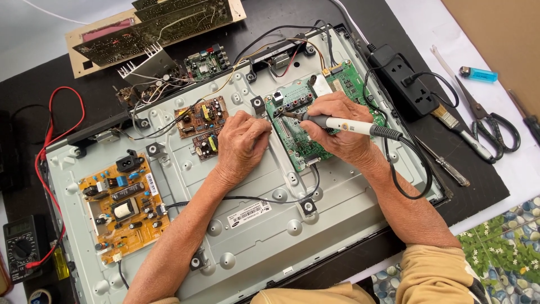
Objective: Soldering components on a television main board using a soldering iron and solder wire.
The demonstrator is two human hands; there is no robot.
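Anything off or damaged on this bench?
Nothing looks broken or spilled. The right hand holds a soldering iron with its tip on the green board; the left hand rests on the metal back panel. Only untidiness: loose circuit boards piled at the top left.

Electronics repair workbench, opened flat-panel television chassis (270, 225) on black mat, exposed circuit boards (121, 205), loose spare boards (152, 25) stacked behind, multimeter (21, 247) with red leads, soldering iron (349, 126), power strip (402, 81), scissors (486, 121), brush (458, 126)
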